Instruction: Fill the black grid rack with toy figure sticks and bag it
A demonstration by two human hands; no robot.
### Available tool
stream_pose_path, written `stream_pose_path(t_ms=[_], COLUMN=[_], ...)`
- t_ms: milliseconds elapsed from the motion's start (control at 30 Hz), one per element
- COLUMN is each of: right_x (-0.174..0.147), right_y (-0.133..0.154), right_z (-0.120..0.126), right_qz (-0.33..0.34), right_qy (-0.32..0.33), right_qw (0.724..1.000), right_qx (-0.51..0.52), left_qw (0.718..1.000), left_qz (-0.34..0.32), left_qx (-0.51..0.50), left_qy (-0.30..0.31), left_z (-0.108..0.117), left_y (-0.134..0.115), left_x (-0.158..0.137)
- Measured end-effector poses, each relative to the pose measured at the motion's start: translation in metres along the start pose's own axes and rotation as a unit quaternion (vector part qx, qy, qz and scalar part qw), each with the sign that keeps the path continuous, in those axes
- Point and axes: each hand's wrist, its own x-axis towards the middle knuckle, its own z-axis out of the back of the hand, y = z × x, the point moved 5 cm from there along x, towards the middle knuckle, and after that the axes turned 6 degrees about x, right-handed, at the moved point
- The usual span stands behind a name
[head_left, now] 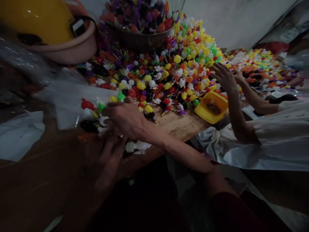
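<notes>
Beside the table's front edge, my right hand (127, 117) reaches over a small bunch of coloured plastic figures (88, 104), its fingers curled round them. Red, green, white, black and yellow pieces stick out past its fingertips. Just below is my left hand (108, 153), dark and smeared, touching the near side of the bunch. Its fingertips are partly hidden, so its grip is unclear. A white bulb-like piece with a ribbed end (137, 146) lies by my right wrist. Behind my hands spreads a heap of similar figures (154, 83), some on striped sticks.
A metal bowl (142, 40) heaped with figures stands at the back. At back left is a pink basin (72, 51) with a yellow helmet-like object (41, 19). Clear plastic bags (72, 100) lie left. A co-worker's hands (225, 77) reach above a yellow tub (212, 108) at right.
</notes>
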Motion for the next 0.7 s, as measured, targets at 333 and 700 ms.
stream_pose_path(t_ms=[333,700], right_x=[-0.155,-0.113], right_y=[-0.191,-0.299], right_z=[0.041,0.079], right_qz=[-0.323,-0.535], right_qy=[-0.327,-0.29], right_qw=[0.888,0.787], right_qx=[-0.02,-0.103], left_qw=[0.961,0.853], left_qz=[0.018,0.376], left_qx=[-0.277,-0.351], left_qy=[-0.021,0.09], left_z=[0.005,-0.1], left_y=[-0.068,-0.042], left_x=[0.007,-0.041])
